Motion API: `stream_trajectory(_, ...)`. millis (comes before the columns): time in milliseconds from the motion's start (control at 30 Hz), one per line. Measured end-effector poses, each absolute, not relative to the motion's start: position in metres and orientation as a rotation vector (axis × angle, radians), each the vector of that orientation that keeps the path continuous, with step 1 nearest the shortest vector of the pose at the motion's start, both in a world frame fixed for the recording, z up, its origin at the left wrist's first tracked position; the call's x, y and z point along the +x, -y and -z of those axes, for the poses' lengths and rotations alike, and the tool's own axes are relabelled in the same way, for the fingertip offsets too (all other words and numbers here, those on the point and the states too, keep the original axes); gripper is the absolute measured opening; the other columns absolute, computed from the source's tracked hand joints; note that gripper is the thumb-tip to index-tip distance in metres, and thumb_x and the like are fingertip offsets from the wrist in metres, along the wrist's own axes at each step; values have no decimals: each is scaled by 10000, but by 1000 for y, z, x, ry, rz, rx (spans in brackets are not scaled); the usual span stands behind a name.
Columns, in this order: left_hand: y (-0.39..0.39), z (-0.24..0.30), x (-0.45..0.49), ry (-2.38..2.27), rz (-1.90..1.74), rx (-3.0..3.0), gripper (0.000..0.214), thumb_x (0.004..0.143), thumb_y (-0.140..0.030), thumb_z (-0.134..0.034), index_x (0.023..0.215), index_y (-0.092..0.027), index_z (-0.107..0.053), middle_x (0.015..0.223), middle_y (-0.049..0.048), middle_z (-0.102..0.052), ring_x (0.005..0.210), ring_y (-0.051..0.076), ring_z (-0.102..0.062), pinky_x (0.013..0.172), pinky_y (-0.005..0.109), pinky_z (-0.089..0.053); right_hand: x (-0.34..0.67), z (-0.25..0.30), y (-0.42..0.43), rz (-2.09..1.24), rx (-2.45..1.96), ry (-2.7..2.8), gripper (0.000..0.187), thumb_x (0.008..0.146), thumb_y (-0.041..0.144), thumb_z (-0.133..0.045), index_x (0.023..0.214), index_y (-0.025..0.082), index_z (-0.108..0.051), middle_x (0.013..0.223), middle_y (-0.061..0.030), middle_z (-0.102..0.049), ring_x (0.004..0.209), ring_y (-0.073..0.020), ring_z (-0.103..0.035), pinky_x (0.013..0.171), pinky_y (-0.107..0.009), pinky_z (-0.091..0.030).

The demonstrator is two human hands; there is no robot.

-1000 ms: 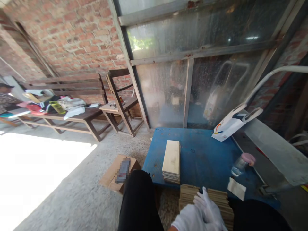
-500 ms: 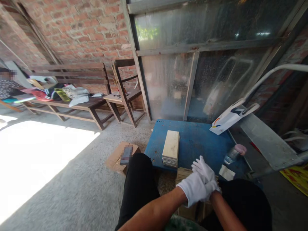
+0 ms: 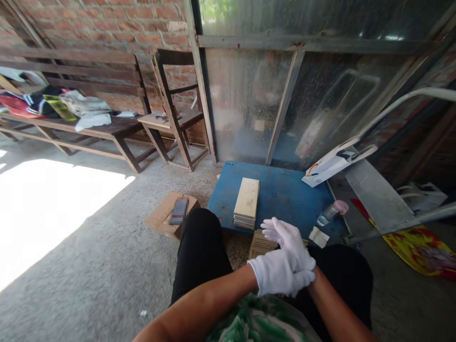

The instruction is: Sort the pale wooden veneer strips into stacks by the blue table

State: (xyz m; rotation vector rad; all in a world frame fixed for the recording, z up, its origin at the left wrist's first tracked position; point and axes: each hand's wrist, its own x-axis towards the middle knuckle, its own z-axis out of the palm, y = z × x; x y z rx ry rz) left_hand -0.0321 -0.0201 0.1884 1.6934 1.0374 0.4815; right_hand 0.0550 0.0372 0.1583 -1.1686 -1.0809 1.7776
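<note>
A high brick wall [image 3: 107, 26] is seen at the far left, and next to it, at the far right, a big glass screen [image 3: 245, 99] is seen. A long brown bench [image 3: 71, 55] is set along the wall, with clothes [image 3: 83, 102] heaped on it. A low blue table [image 3: 281, 192] is placed in front of the glass. A wooden chair [image 3: 190, 118] is stood just right of the bench. Two legs [image 3: 203, 256] in black are bent at the near side of the table. A cardboard box [image 3: 160, 212] is left on the floor, to the left of the table; the thing on top of it is blurred. A white bag [image 3: 326, 172] is put at the table's far right. A pile of pale boards [image 3: 246, 197] is laid on its near left part. A brown pile [image 3: 262, 242] is partly hidden behind the hands, so what it is rested on cannot be told. A bottle [image 3: 329, 213] is kept on the right side.

The left hand [image 3: 281, 271] is wrapped around the right wrist. The right hand [image 3: 285, 237] is held out, its fingers straight and close together, and nothing is seen in it. White gloves are worn on both, and the right glove [image 3: 298, 251] is gripped low down, near the wrist. It seems that this glove is being pulled snug. For the next move, the left hand's grip would need to be loosened once the cloth is fitted well.
</note>
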Motion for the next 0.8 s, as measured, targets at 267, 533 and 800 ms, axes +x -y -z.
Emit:
stream_trajectory(267, -2, -177, -102, -899, -1091, 580, 597, 763, -663, -593, 910, -86, -631, 633, -10, -501, 544, 66, -459, 545, 204, -375, 61, -176, -18, -1216, -1469, 1247, 516, 809, 615, -566, 955, 140, -707, 706, -72, -697, 568, -162, -608, 552, -278, -502)
stream_trajectory(533, -5, -162, -83, -915, -1133, 287, 650, 746, -694, -585, 1089, -143, -570, 783, 35, -585, 584, 102, -538, 520, 215, -418, 27, -144, 16, -1293, -1195, 1820, 326, 708, 403, -739, 944, 193, -659, 987, -81, -702, 921, -252, -653, 854, -393, -513)
stream_trajectory(800, 2, -188, -86, -876, -1057, 427, 733, 786, -570, -634, 1411, -252, -420, 1357, 112, -530, 1293, 254, -456, 1035, 336, -373, 24, -159, 15, -1449, -1226, 1727, 198, 735, 366, -714, 761, 190, -628, 756, -35, -687, 724, -196, -630, 681, -304, -501)
